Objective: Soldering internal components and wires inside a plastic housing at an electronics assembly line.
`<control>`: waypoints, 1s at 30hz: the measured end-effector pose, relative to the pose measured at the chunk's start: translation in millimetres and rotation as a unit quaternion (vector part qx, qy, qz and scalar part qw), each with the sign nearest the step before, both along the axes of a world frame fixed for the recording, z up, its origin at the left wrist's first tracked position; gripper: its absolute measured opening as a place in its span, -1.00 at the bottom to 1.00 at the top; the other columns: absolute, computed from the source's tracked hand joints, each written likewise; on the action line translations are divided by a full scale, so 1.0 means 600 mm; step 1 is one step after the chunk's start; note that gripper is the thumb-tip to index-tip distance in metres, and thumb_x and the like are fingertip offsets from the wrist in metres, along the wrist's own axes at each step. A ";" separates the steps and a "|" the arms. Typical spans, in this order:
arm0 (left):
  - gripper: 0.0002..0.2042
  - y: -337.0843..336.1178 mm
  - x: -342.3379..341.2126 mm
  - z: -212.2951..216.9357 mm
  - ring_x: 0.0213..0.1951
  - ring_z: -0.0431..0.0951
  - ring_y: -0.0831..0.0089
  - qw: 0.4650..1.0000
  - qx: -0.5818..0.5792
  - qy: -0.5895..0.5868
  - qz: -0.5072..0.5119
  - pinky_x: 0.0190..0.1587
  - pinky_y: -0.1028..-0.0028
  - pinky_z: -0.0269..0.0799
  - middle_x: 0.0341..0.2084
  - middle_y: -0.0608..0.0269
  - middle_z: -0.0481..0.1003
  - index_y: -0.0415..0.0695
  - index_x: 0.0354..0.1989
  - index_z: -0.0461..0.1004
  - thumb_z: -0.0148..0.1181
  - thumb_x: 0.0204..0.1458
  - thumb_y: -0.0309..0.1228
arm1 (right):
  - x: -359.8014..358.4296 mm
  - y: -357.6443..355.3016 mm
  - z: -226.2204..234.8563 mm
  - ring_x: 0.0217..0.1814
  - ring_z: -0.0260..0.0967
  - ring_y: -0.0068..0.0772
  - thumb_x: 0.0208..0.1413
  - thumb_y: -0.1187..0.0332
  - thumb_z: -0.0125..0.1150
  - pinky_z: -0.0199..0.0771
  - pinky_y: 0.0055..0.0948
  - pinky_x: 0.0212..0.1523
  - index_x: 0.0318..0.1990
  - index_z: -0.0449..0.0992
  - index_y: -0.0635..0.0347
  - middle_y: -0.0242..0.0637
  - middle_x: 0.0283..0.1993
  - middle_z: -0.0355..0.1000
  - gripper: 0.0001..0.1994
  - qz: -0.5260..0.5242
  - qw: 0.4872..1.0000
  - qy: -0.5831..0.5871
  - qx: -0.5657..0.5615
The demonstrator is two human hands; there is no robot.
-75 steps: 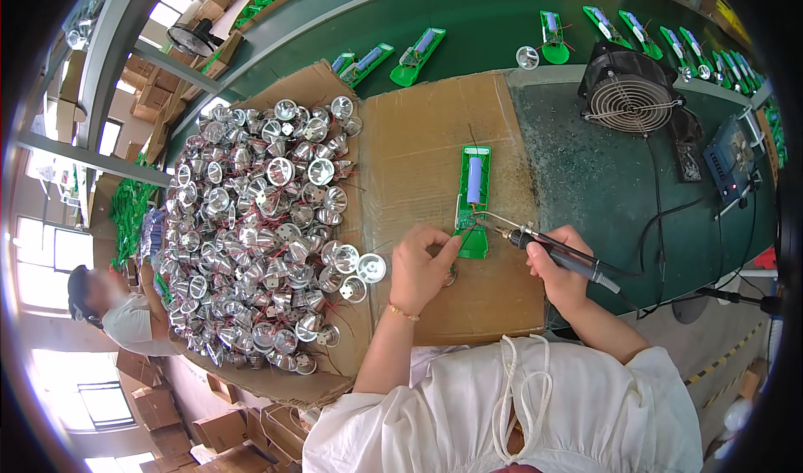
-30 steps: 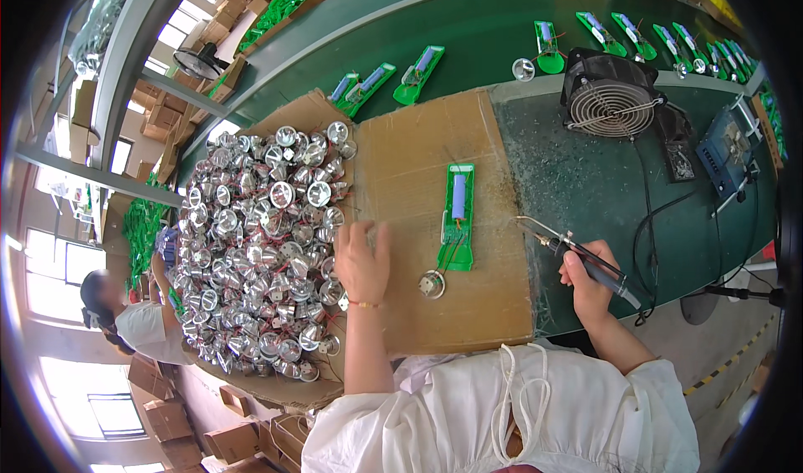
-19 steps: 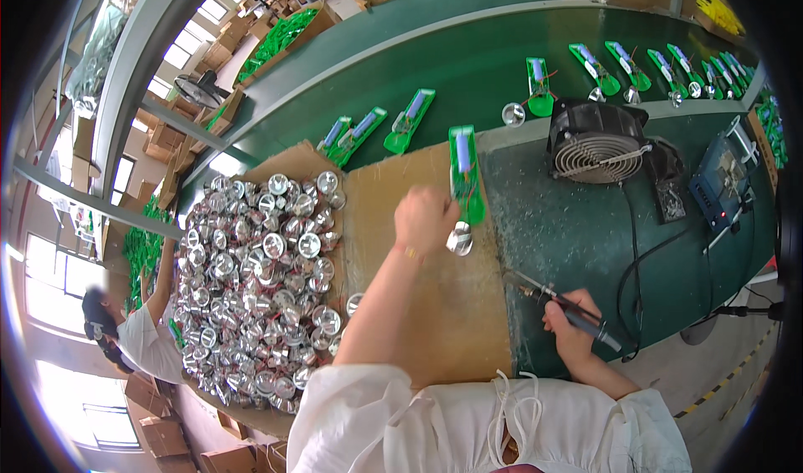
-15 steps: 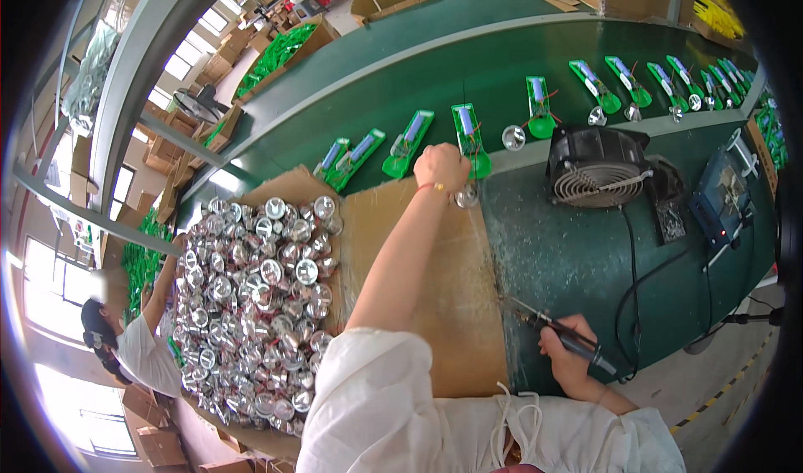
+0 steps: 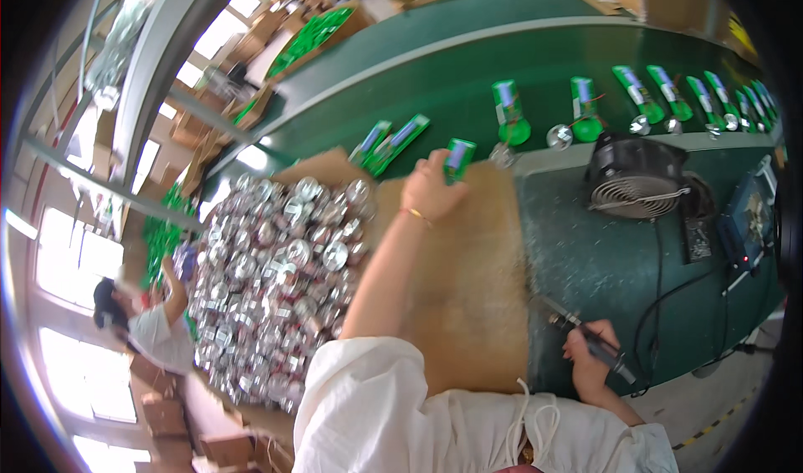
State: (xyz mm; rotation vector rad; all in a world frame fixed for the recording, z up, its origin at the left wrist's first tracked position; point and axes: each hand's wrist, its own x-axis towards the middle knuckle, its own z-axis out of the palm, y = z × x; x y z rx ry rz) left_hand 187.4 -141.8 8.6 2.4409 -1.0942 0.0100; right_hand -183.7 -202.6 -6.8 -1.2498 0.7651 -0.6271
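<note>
Green casing with blue cell (image 5: 457,158): one held unit (image 5: 460,148), at 12 o'clock from the middle of the cardboard sheet (image 5: 477,306), near its far edge. Near end hidden by fingers. All bearings below run from that middle.

Left grip (image 5: 429,190): between 11 and 12 o'clock, clasping the held unit; thin wristband (image 5: 414,214) below it.

Right grip (image 5: 592,357): 4 o'clock, wrapped round the handle of an iron (image 5: 613,361), tip aimed towards 10 o'clock, by the sheet's right edge. Tip blurred.

Reflectors (image 5: 284,289), silver: large heap, 9 o'clock, many overlapping, details blurred.

Paired units (image 5: 396,148), green: two, side by side, 11 o'clock, on the far surface (image 5: 452,71).

Upright unit (image 5: 510,115), green: between 12 and 1 o'clock, a loose-lying reflector (image 5: 502,155) by its near end.

Further units (image 5: 640,97), green: a row from 1 to 2 o'clock, several with reflectors beside them.

Fan (image 5: 636,180), black, round wire guard: 2 o'clock.

Blue box (image 5: 744,222): between 2 and 3 o'clock, red light lit.

Co-worker (image 5: 159,335), light top: 9 o'clock, beyond the heap.
</note>
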 end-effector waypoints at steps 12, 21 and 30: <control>-0.57 0.243 -0.333 0.071 -0.30 0.42 0.10 0.980 -0.067 -0.058 0.181 -0.34 0.27 0.38 -0.27 0.06 0.34 -0.14 -0.12 0.28 0.18 -0.15 -0.22 | -0.001 0.011 -0.002 -0.69 0.21 -0.66 0.00 0.41 0.13 0.20 -0.70 -0.66 -0.43 0.30 0.27 -0.32 -0.63 0.32 -0.85 -0.014 0.997 -0.031 -0.074; -0.87 0.338 -0.242 0.050 -0.20 0.32 0.23 0.923 0.168 -0.152 0.310 -0.13 0.20 0.18 -0.40 0.25 0.41 -0.06 -0.55 0.54 0.18 -0.19 -0.30 | -0.013 0.036 0.002 -0.69 0.19 -0.69 0.01 0.39 0.13 0.16 -0.72 -0.67 -0.43 0.29 0.21 -0.36 -0.63 0.31 -0.86 -0.013 0.994 -0.047 -0.095; -0.83 0.284 -0.361 0.096 -0.59 0.48 0.51 0.959 -0.213 0.162 0.090 -0.48 0.57 0.36 -0.60 0.11 0.50 -0.31 -0.45 0.49 0.14 -0.05 -0.42 | -0.030 0.060 0.038 -0.67 0.24 -0.63 -0.01 0.41 0.13 0.24 -0.69 -0.65 -0.41 0.27 0.26 -0.29 -0.63 0.33 -0.83 0.060 0.989 -0.060 -0.119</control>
